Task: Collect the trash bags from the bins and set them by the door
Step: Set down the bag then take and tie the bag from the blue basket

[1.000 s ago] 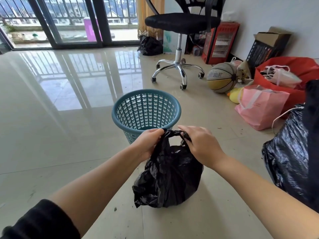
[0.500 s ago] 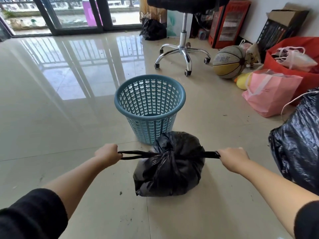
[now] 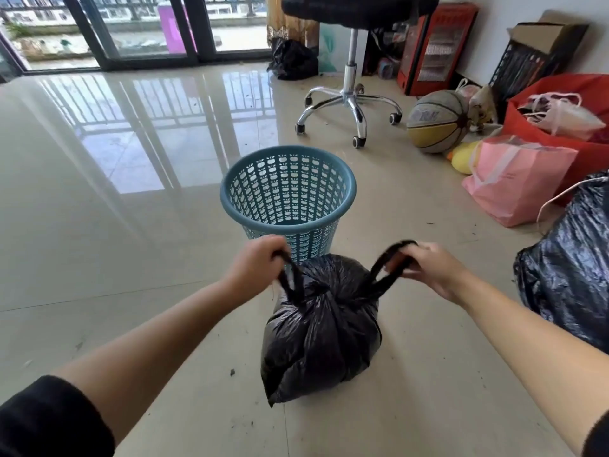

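**Two hands tying off a black trash bag on a tiled floor**

A wide, glossy cream tiled floor fills the view. To the left it runs open and bare back to dark-framed glass balcony doors, the roomiest path for carrying. The right side is crowded: a large crinkled black plastic sack at the right edge, a pink paper shopping bag, a red fabric bag, a worn orange-and-yellow basketball, and a black office chair on a chrome wheeled base. Another small black bag lies by the doors.

In the centre stands a round teal plastic lattice bin, with no liner in it. Just in front of it, resting on the floor, sits the small, full black plastic trash bag, its neck already cinched.

The left hand is clenched around one twisted handle strip; the right hand pinches the other, both held up and apart.

To finish well, it seems best to cross the strips and pull a second knot snug, low at the neck, then lift straight up, clear of the bin's rim, and swing left.
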The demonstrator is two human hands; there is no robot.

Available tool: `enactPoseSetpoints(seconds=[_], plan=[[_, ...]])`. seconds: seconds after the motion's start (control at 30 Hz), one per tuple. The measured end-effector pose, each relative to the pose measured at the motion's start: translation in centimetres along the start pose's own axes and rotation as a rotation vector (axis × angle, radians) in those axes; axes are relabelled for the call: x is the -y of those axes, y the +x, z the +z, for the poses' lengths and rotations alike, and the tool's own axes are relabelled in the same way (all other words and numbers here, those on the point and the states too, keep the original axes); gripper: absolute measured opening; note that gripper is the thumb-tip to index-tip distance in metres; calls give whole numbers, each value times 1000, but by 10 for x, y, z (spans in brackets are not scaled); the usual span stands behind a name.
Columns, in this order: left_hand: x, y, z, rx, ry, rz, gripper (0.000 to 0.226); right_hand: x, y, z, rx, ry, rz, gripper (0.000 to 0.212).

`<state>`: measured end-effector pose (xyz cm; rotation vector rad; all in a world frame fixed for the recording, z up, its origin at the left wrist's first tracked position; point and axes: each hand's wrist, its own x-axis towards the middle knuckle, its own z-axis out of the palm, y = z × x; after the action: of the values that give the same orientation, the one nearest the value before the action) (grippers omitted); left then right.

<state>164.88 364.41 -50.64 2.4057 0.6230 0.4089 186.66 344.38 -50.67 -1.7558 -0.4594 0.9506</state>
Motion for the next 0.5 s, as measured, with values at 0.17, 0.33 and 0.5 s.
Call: enactPoseSetpoints(seconds=[0.17,0.33,0.5], plan=[[-78,19,21,168,-111,117,34,42,-18,53,235,-19,-115,24],[-77,30,25,209,13,36,35,41,-23,62,233,-53,-108,27],[-70,25,35,382,-347,-118,15,36,-26,58,339,-79,-187,17]])
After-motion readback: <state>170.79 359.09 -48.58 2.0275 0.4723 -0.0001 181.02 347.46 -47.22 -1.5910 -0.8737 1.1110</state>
